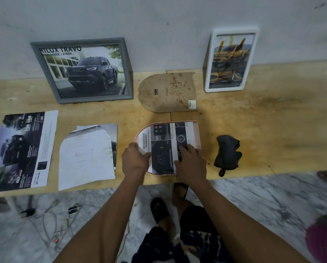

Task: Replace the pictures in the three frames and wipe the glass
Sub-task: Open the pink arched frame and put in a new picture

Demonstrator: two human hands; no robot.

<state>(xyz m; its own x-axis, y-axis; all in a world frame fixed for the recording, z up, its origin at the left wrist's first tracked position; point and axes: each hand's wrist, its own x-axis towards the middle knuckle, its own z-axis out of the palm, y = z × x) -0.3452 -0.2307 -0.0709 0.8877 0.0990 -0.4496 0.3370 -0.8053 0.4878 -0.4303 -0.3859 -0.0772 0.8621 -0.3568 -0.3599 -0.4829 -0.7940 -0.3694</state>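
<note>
An arch-shaped pink frame (196, 130) lies flat near the table's front edge with a cut car-interior picture (162, 141) laid on it. My left hand (134, 160) pinches the picture's left edge. My right hand (191, 160) presses flat on its right part, fingers spread. Behind it lies the arch-shaped brown backing board (168, 92). A grey frame (83, 70) showing a dark pickup leans on the wall at the left. A white frame (231, 59) with a yellow picture leans on the wall at the right. A dark cloth (228, 154) is bunched to the right of my hands.
On the plywood table (272, 114), a car brochure sheet (22, 150) lies at the far left, and a sheet with an arch cut out (87, 156) next to it. Cables (50, 215) trail on the marble floor below. My sandalled feet are under the table edge.
</note>
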